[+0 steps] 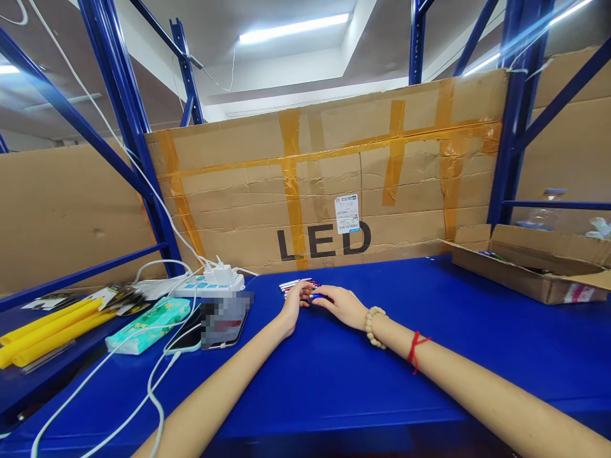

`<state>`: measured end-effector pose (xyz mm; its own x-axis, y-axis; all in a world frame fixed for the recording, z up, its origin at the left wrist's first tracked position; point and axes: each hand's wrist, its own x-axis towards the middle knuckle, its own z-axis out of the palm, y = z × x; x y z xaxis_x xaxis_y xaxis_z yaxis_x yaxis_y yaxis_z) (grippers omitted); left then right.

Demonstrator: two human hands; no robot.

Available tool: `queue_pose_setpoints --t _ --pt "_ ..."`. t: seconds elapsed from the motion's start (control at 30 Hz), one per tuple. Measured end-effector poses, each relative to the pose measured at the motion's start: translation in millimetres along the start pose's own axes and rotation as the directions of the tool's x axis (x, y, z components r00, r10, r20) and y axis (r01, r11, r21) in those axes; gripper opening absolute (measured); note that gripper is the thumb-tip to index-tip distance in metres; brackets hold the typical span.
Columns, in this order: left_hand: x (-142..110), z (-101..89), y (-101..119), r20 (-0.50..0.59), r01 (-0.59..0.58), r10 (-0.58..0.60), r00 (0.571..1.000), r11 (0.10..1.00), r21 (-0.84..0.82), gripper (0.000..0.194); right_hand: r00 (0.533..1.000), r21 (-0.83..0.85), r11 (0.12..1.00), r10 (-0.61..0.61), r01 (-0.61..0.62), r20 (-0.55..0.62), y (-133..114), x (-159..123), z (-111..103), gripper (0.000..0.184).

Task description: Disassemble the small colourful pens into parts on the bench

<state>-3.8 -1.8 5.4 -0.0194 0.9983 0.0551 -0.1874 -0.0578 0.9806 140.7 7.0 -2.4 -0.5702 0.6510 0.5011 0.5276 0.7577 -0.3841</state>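
Lying just beyond the left hand [293, 306], the pens [292, 284] run mostly sideways, nearer to it than to the right hand [345, 306]. One blue pen [317, 296] sits at the right hand's curved fingertips, toward the left hand's loosely bent fingers; whether either hand pinches anything, I cannot tell. Under both spreads the table [382, 381].

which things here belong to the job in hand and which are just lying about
Likely in use: slim pens near the left hand; blue pen at the right hand

Seemingly just lying about: phone; power strip; green packet; yellow tubes; open carton
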Motion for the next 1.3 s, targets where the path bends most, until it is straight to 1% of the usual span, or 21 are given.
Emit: queue_pose_setpoints --t 0.17,0.3,0.5,0.67,0.8,1.07,1.3 --pt "-0.2 -0.2 0.3 -0.001 -0.009 0.009 1.0 1.0 0.008 0.015 1.0 0.006 1.0 -0.017 0.017 0.024 2.0 1.5 0.7 0.029" --pt "-0.5 0.2 0.1 0.001 -0.012 0.012 1.0 1.0 0.01 0.015 1.0 -0.016 1.0 -0.022 0.022 0.022 3.0 2.3 0.1 0.027" --pt "0.2 0.3 -0.6 -0.001 -0.013 0.013 1.0 1.0 0.004 0.015 0.999 -0.021 1.0 -0.01 0.011 0.037 -2.3 0.7 -2.3 0.028" --pt "0.6 -0.2 -1.1 0.02 -0.017 0.017 1.0 1.0 0.015 0.015 0.998 -0.081 0.996 -0.022 0.026 0.053 -9.4 -1.3 -5.3 0.029" --pt "-0.3 -0.2 -0.6 0.025 -0.018 0.018 1.0 1.0 0.014 0.017 0.997 -0.116 0.992 -0.046 0.052 0.054 -9.8 -1.6 -5.9 0.031" --pt "-0.3 1.0 0.0 0.01 -0.009 0.009 1.0 1.0 0.013 0.016 0.999 -0.091 0.995 -0.039 0.041 0.024 -7.1 -1.5 -4.2 0.03" --pt "2.7 -0.1 -2.6 0.016 -0.015 0.015 1.0 1.0 0.007 0.014 0.998 -0.092 0.995 -0.046 0.05 0.043 -2.5 -0.1 -2.7 0.03"
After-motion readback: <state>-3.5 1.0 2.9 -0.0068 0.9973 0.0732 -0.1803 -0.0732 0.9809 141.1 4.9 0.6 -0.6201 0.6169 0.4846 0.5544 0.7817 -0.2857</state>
